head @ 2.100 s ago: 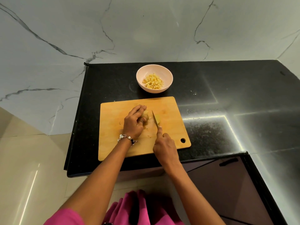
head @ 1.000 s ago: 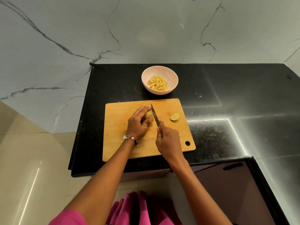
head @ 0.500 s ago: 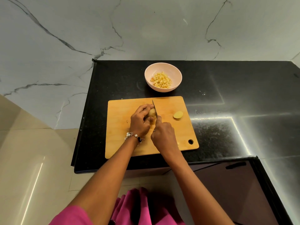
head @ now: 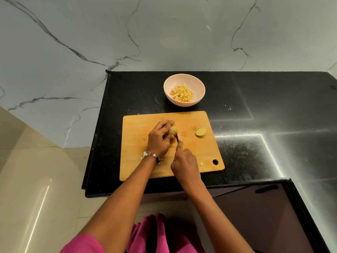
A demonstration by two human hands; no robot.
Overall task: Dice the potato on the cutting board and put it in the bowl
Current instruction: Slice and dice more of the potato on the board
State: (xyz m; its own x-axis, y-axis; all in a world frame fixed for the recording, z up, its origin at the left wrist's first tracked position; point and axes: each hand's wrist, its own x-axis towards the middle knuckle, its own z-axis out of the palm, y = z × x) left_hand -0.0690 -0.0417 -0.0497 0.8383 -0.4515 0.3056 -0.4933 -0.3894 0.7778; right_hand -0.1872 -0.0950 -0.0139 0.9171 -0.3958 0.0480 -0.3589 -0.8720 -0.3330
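Note:
A wooden cutting board [head: 138,161] lies on the black counter. My left hand [head: 158,141] grips a potato piece [head: 172,130] near the board's middle. My right hand [head: 184,164] is closed around a knife [head: 176,138]; the blade runs along the potato's right side, with my index finger on its spine. A cut-off potato slice [head: 201,132] lies flat on the board to the right. Behind the board stands a pink bowl [head: 197,84] holding several yellow potato dice [head: 182,93].
The black counter [head: 255,106] stretches to the right and ends at a front edge below the board. A marble wall rises behind and to the left. A dark cabinet front with a handle [head: 266,189] sits below right. A small potato scrap [head: 201,163] lies near the board's hanging hole.
A slice was cut off and now lies at the board's right side. The knife went back to the potato piece in my left hand and has lowered along it.

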